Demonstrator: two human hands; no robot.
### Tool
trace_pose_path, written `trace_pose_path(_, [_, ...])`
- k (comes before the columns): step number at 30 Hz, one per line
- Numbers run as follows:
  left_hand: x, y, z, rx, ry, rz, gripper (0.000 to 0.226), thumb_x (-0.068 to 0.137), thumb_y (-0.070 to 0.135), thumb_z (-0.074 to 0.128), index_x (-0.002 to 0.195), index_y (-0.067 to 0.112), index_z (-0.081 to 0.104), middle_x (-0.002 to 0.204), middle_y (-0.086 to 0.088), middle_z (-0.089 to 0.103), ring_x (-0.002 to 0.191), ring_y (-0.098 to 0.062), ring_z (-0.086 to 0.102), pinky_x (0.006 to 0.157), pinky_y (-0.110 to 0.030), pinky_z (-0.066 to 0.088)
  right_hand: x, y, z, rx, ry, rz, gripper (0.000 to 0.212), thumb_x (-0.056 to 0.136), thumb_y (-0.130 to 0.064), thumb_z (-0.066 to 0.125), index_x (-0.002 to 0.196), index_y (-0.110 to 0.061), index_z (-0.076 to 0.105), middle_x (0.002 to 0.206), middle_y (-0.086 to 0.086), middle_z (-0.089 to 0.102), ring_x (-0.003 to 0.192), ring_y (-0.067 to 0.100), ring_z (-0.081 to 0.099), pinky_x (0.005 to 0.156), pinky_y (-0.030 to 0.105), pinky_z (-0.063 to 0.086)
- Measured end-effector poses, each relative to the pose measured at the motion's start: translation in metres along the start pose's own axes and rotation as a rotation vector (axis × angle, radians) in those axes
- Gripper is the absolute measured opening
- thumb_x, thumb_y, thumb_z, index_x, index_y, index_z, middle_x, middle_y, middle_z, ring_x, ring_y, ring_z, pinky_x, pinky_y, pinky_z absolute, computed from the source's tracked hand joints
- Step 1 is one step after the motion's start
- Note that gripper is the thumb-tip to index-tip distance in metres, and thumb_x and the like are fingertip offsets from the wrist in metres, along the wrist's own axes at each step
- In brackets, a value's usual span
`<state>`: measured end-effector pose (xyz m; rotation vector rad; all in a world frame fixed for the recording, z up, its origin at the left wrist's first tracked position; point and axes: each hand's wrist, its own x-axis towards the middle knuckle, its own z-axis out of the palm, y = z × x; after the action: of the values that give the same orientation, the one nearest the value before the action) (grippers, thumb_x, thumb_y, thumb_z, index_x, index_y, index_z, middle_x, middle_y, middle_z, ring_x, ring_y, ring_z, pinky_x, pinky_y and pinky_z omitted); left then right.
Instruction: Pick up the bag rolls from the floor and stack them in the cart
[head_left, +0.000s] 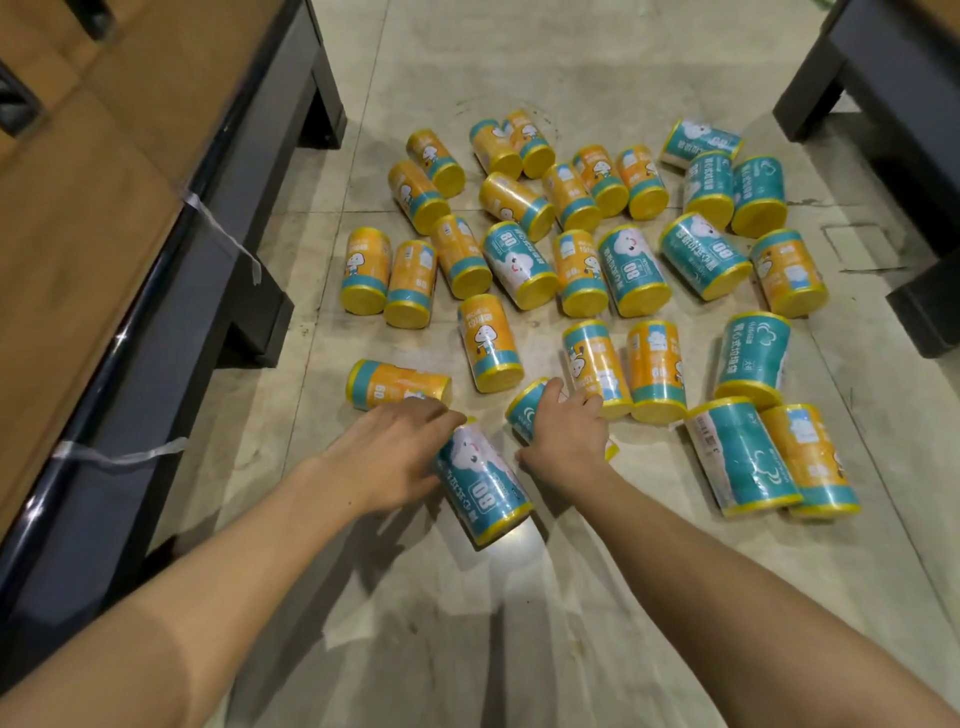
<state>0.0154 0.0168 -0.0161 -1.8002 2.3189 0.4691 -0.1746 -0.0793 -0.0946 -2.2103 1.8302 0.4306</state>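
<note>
1. I see the left hand (395, 447) at about 7 o'clock from the middle of the view, fingers curled round the upper end of a teal bag roll (480, 480) that lies tilted on the floor (519, 623).
2. The right hand (569, 436) sits just at 3 o'clock of the left one, clamped over a second teal roll (524, 408); most of that roll is hidden under the palm.
3. The two hands are close together, each gripping its own roll, and the two rolls lie just beside each other.
4. An orange roll (397, 383) lies on its side at 12 o'clock of the left hand, very near the knuckles; I cannot tell whether it touches them.
5. The rest of the bag rolls (571, 234) are scattered across the floor from 10 o'clock round to 3 o'clock, some orange, some teal, all with yellow ends, many touching their neighbours.
6. A teal and orange pair (769, 457) lies side by side at 3 o'clock of the right hand.
7. A wood-faced shelf unit (104, 208) with a dark base runs along the 9 o'clock side; another dark base (883, 78) stands at 1 o'clock.
8. I see no part of the cart from this view.
</note>
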Motion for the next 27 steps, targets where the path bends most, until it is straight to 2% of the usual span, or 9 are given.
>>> trace_pose_path(2, [0.007,0.003,0.001,-0.004,-0.006,0.037,0.068,0.071,0.024,0.078,0.134,0.009,0.057,0.124,-0.016,0.063,0.108,-0.039,0.062,0.085,-0.046,0.054,0.003,0.001,0.002,0.023,0.004,-0.022,0.098,0.078,-0.042,0.079,0.148,-0.010,0.020,0.139,0.021,0.045,0.126,0.034,0.043,0.093,0.041,0.048])
trace_pose_path(5, [0.023,0.020,0.002,0.086,-0.063,0.059,0.073,0.082,0.025,0.075,0.147,0.017,0.043,0.151,-0.011,0.043,0.136,-0.032,0.045,0.106,-0.042,0.043,0.008,0.009,-0.004,0.156,-0.030,-0.032,0.096,0.073,-0.045,0.082,0.144,-0.013,0.028,0.136,0.015,0.051,0.126,0.033,0.050,0.091,0.042,0.050])
trace_pose_path(8, [0.035,0.030,0.002,0.197,-0.153,0.101,0.077,0.087,0.026,0.070,0.153,0.021,0.030,0.160,-0.009,0.030,0.146,-0.027,0.030,0.114,-0.040,0.031,0.006,0.018,-0.009,0.291,-0.127,-0.012,0.102,0.069,-0.057,0.080,0.146,-0.019,0.026,0.134,0.008,0.055,0.121,0.031,0.057,0.090,0.042,0.049])
trace_pose_path(13, [0.044,0.034,0.010,0.249,-0.162,0.163,0.085,0.085,0.032,0.071,0.154,0.017,0.024,0.155,-0.009,0.034,0.144,-0.027,0.030,0.116,-0.040,0.027,0.001,0.035,-0.021,0.359,-0.059,-0.008,0.095,0.064,-0.063,0.076,0.137,-0.024,0.030,0.122,0.007,0.059,0.108,0.030,0.061,0.085,0.041,0.053])
trace_pose_path(19, [0.058,0.028,0.030,0.328,-0.205,0.309,0.101,0.069,0.031,0.086,0.151,0.020,0.028,0.150,-0.009,0.039,0.141,-0.030,0.033,0.119,-0.045,0.021,-0.006,0.058,-0.059,0.399,0.039,-0.058,0.088,0.066,-0.055,0.079,0.133,-0.026,0.031,0.117,0.007,0.059,0.100,0.029,0.061,0.078,0.040,0.054])
trace_pose_path(23, [0.073,0.036,0.055,0.401,-0.202,0.374,0.096,0.059,0.033,0.091,0.138,0.020,0.038,0.131,-0.008,0.054,0.124,-0.032,0.049,0.112,-0.047,0.029,-0.016,0.064,-0.074,0.486,0.062,-0.059,0.085,0.066,-0.053,0.080,0.131,-0.024,0.034,0.112,0.003,0.061,0.099,0.028,0.062,0.082,0.045,0.055])
trace_pose_path(25, [0.078,0.035,0.059,0.345,-0.184,0.325,0.092,0.054,0.042,0.090,0.130,0.019,0.042,0.121,-0.006,0.057,0.111,-0.030,0.054,0.099,-0.043,0.039,-0.021,0.065,-0.077,0.550,0.061,-0.056,0.086,0.067,-0.051,0.081,0.133,-0.023,0.034,0.113,0.002,0.061,0.101,0.028,0.061,0.084,0.044,0.054])
trace_pose_path(27, [0.074,0.034,0.055,0.193,-0.138,0.199,0.090,0.048,0.053,0.085,0.122,0.023,0.045,0.113,0.001,0.057,0.101,-0.024,0.054,0.086,-0.038,0.044,-0.025,0.064,-0.079,0.611,0.069,-0.050,0.087,0.065,-0.051,0.082,0.134,-0.025,0.035,0.114,0.001,0.061,0.101,0.026,0.061,0.085,0.044,0.054])
